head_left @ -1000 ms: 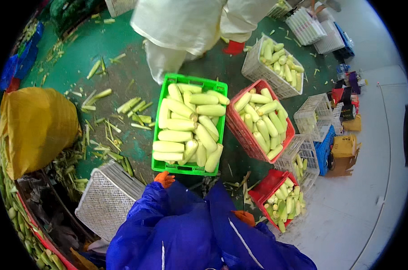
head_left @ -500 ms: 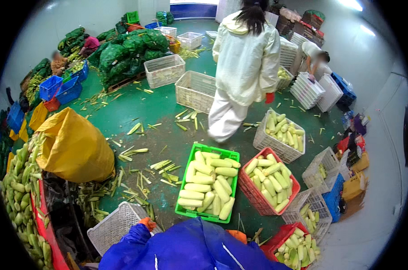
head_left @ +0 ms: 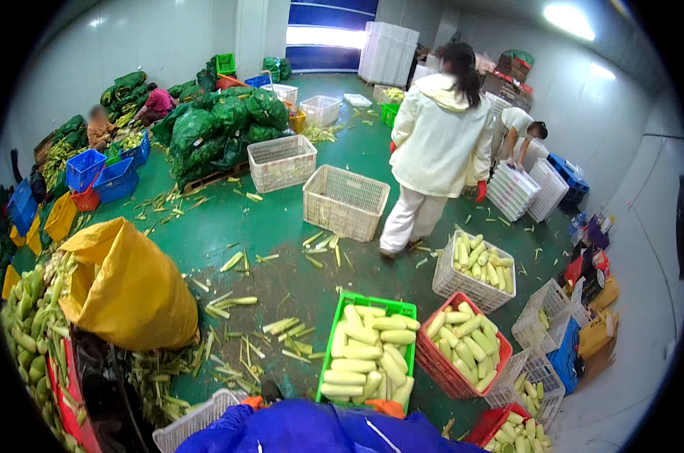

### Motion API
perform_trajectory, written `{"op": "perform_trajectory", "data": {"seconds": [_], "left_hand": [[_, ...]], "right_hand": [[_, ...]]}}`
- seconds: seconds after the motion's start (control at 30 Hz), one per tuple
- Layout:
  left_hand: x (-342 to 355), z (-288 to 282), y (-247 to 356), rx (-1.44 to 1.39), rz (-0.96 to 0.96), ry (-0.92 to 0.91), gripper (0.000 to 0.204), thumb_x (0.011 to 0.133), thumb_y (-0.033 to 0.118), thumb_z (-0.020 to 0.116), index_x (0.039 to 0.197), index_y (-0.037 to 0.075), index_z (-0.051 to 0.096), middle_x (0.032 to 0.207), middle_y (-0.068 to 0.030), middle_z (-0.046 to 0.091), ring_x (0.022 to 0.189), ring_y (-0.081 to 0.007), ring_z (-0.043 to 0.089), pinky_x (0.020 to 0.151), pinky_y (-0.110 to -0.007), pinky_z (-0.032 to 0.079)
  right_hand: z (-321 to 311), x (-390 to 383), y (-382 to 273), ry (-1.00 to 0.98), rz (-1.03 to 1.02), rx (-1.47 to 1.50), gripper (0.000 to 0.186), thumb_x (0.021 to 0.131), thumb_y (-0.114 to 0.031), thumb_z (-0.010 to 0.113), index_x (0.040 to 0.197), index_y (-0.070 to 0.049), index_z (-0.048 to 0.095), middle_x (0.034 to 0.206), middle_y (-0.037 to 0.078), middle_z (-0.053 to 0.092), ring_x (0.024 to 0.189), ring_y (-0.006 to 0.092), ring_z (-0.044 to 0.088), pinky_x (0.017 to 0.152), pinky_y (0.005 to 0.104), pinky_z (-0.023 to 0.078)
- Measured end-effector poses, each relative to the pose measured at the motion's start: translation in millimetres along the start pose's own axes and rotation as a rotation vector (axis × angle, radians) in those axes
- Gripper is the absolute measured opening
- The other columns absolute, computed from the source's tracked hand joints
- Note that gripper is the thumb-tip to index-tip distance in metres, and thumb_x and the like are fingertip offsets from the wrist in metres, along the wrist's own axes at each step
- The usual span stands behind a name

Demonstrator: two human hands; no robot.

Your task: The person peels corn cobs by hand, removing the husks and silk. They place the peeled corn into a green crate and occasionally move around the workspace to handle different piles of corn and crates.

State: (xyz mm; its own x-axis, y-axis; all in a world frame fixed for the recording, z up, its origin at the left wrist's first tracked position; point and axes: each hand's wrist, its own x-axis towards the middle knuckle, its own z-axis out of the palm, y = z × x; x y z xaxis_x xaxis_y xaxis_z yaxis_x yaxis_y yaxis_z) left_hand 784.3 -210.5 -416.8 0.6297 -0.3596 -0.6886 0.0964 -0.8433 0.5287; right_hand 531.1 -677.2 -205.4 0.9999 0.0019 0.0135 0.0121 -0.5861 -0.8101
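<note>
Blue sleeves cover my forearms along the lower edge, and orange gloves cover my hands. My right hand point(head_left: 387, 408) is at the near rim of a bright green crate point(head_left: 411, 308); whether it grips the rim is hidden. Pale green, stubby elongated vegetables point(head_left: 355, 352) fill that crate. Only a little of my left hand point(head_left: 253, 402) shows past the sleeve, beside a whitish plastic crate point(head_left: 198, 423); its fingers cannot be made out.
Right of the green crate stand stacked red crates point(head_left: 441, 364) and a white crate point(head_left: 474, 300), both holding similar vegetables. A yellow sack point(head_left: 130, 291) stands left, beside piled vegetables point(head_left: 29, 332). Trimmings point(head_left: 289, 328) litter the floor. Ahead, a person in white point(head_left: 441, 143) walks near an empty-looking crate point(head_left: 342, 219).
My view has tilted up, so the crates sit lower in it. My right hand now shows at the green crate's near rim. The person in white has walked farther off.
</note>
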Motion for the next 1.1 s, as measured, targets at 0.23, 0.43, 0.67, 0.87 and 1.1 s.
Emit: {"op": "perform_trajectory", "data": {"seconds": [0.23,0.43,0.67,0.87,1.1], "left_hand": [[52.3,-96.7,-26.2,-0.017,0.007,-0.050,0.045,0.077,0.047,0.068,0.100,0.009,0.058,0.109,-0.0233,0.063,0.106,-0.0405,0.059,0.086,-0.047,0.048],[92.8,-161.1,-84.3,0.198,0.125,-0.113,0.046,0.076,0.047,0.069,0.098,0.009,0.058,0.109,-0.0228,0.064,0.108,-0.0395,0.059,0.087,-0.046,0.047],[155.5,-237.6,25.8,-0.069,0.034,-0.132,0.045,0.077,0.046,0.069,0.099,0.009,0.058,0.107,-0.0226,0.064,0.105,-0.0389,0.060,0.085,-0.046,0.048],[207.8,-332.0,122.5,-0.086,0.071,-0.072,0.045,0.077,0.046,0.068,0.101,0.009,0.058,0.105,-0.0224,0.065,0.102,-0.0385,0.061,0.083,-0.046,0.048],[278.1,-403.3,238.4,-0.086,0.112,-0.042,0.045,0.078,0.045,0.068,0.102,0.008,0.058,0.103,-0.0223,0.065,0.099,-0.0379,0.062,0.082,-0.046,0.049]], "right_hand": [[-10.9,134.7,-37.7,-0.103,0.685,0.471,0.040,0.084,-0.032,0.059,0.120,-0.016,0.055,0.089,0.014,0.066,0.070,0.0286,0.064,0.062,0.0392,0.051],[20.4,200.7,-38.8,-0.194,0.470,0.256,0.039,0.084,-0.032,0.058,0.119,-0.015,0.056,0.087,0.014,0.066,0.072,0.0298,0.064,0.062,0.0399,0.051],[68.4,279.4,23.9,-0.186,-0.108,-0.199,0.037,0.085,-0.033,0.056,0.118,-0.014,0.056,0.086,0.014,0.065,0.074,0.0319,0.063,0.063,0.0412,0.051],[63.6,396.4,60.8,-0.047,0.540,0.415,0.026,0.089,-0.029,0.054,0.104,-0.009,0.062,0.084,0.011,0.066,0.077,0.0276,0.064,0.066,0.0394,0.050],[-76.8,475.4,7.9,0.295,0.864,0.899,0.038,0.088,-0.028,0.058,0.118,-0.005,0.064,0.089,0.014,0.069,0.058,0.0157,0.059,0.046,0.0293,0.045]]}}
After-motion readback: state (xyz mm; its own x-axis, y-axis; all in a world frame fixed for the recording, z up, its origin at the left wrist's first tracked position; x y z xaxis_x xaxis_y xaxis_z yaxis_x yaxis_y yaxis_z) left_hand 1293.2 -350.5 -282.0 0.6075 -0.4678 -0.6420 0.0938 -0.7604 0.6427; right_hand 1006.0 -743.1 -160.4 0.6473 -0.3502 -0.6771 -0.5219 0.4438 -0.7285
